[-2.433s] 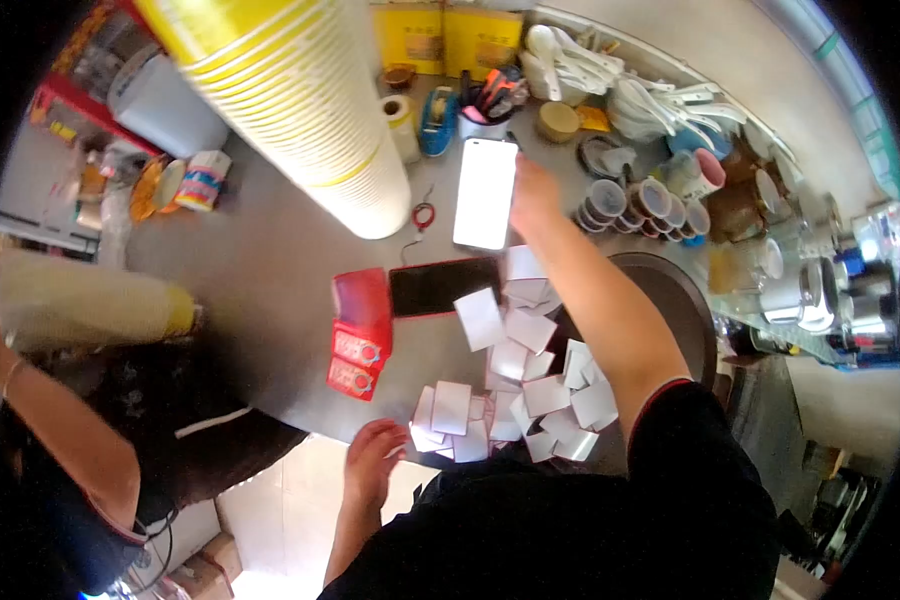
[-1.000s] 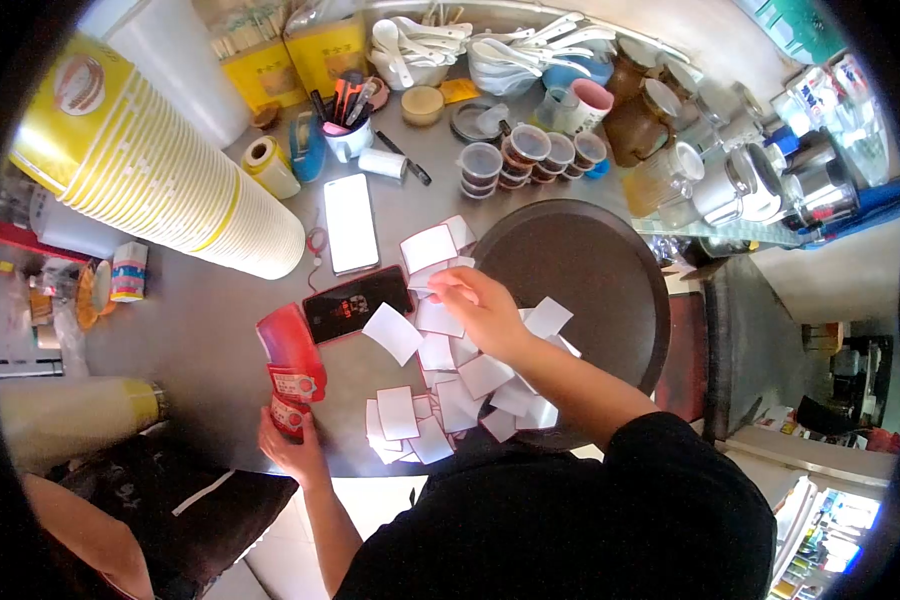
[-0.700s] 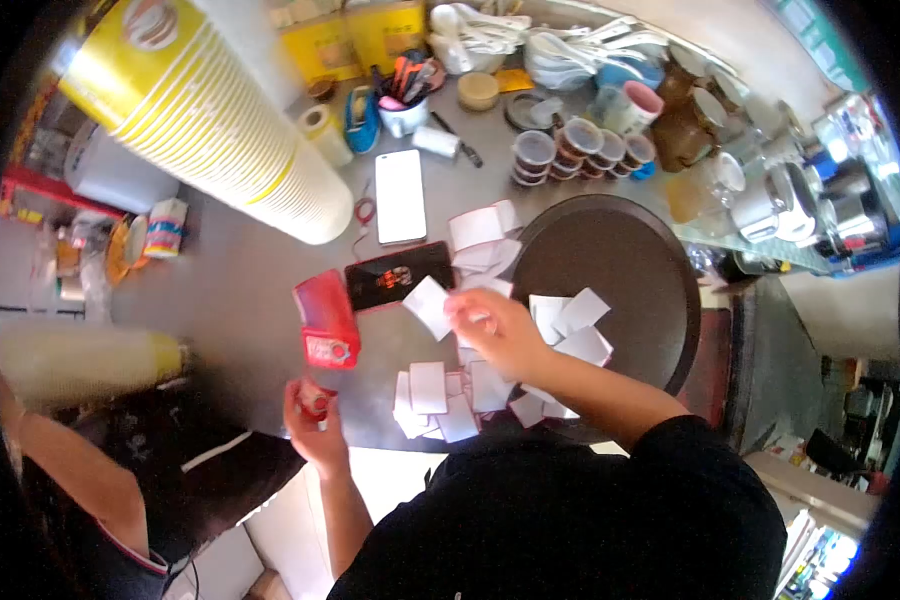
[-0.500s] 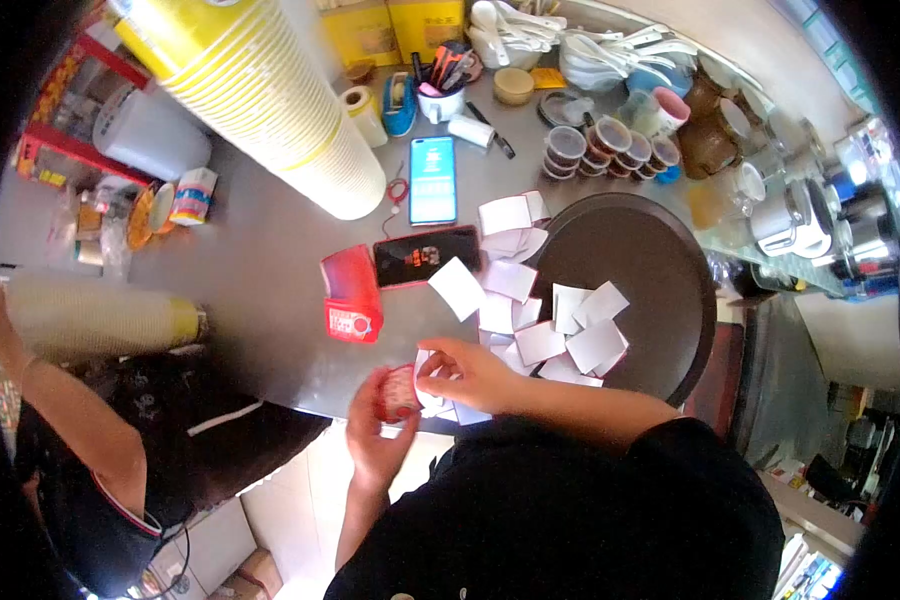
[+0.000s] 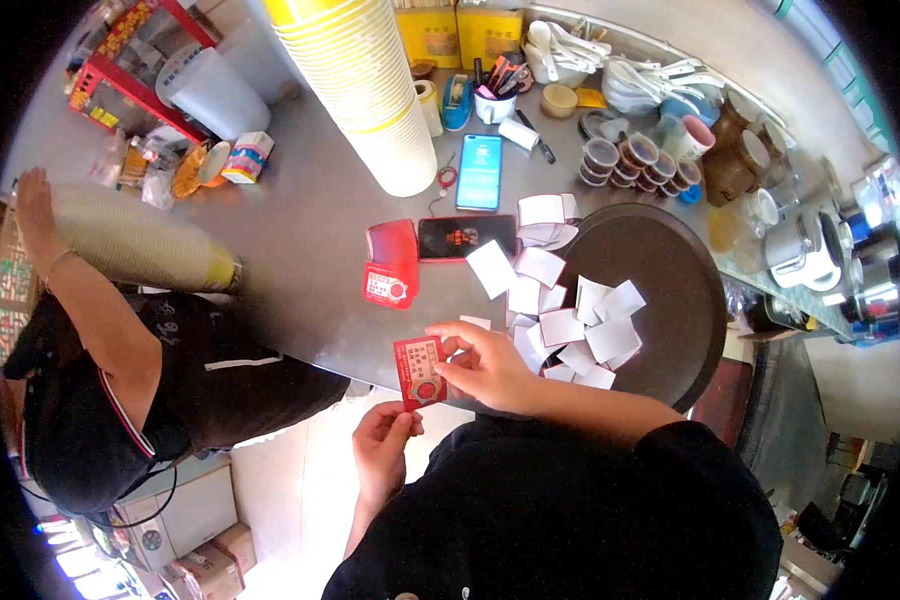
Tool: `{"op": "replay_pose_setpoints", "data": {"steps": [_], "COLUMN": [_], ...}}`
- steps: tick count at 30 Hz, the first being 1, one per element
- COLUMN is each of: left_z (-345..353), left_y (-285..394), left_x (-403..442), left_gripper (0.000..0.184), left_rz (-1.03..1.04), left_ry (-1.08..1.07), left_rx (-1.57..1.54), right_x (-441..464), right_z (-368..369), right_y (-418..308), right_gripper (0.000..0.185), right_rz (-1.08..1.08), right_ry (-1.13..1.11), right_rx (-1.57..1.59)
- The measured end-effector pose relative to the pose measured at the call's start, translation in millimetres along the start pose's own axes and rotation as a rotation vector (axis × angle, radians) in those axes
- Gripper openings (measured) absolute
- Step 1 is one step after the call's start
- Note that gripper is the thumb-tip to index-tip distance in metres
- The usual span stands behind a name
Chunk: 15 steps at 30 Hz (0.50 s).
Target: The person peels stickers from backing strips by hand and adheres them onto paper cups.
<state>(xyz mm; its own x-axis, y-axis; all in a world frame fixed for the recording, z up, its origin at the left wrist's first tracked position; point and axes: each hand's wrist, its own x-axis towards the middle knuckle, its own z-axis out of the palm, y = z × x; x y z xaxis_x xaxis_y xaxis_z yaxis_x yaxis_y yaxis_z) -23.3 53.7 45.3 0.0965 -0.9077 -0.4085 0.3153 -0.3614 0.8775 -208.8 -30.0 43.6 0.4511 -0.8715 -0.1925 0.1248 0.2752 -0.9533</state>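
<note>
A red printed card (image 5: 421,372) is held up just past the table's near edge. My right hand (image 5: 488,366) pinches its right side between thumb and fingers. At the card's bottom corner, my left hand (image 5: 383,446) is closed, with thumb and fingertip against the corner. Several red cards (image 5: 391,262) lie overlapped on the table to the left. White-faced cards (image 5: 562,327) are scattered in a loose pile, partly on the round dark tray (image 5: 676,290).
Beyond the cards lie a dark-screened phone (image 5: 467,238) and a lit phone (image 5: 480,172). A tall stack of paper cups (image 5: 370,100) stands behind. Lidded sauce cups (image 5: 638,160) sit at the back right. At left, another person's arm (image 5: 100,315) reaches beside a second cup stack (image 5: 160,245).
The red card has turned from a tilted, blurred position to facing up flat. My left hand has slid down to its bottom corner. The view has shifted, and the other person shows more.
</note>
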Motion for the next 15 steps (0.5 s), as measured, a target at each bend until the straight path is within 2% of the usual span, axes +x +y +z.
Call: {"op": "replay_pose_setpoints", "data": {"steps": [1,8,12,15], "left_z": [1,1,4,3], "left_y": [0,-1,-1,-3], "left_x": [-1,7,18,27], "left_gripper": [0.009,0.011,0.011,0.011], "left_rz": [-0.007,-0.062,-0.073,-0.087], "left_ry": [0.001,0.0,-0.006,-0.023], "left_rx": [-0.024,-0.067,0.003,0.053], "right_x": [-1,5,11,14], "right_z": [1,-12,-16,-20], "right_y": [2,14,28,32], "right_gripper": [0.043,0.042,0.042,0.042], "right_rz": [0.003,0.007,-0.016,0.049], "right_ry": [-0.001,-0.001,0.043,0.078], "right_rx": [0.003,-0.033,-0.038,-0.003]}}
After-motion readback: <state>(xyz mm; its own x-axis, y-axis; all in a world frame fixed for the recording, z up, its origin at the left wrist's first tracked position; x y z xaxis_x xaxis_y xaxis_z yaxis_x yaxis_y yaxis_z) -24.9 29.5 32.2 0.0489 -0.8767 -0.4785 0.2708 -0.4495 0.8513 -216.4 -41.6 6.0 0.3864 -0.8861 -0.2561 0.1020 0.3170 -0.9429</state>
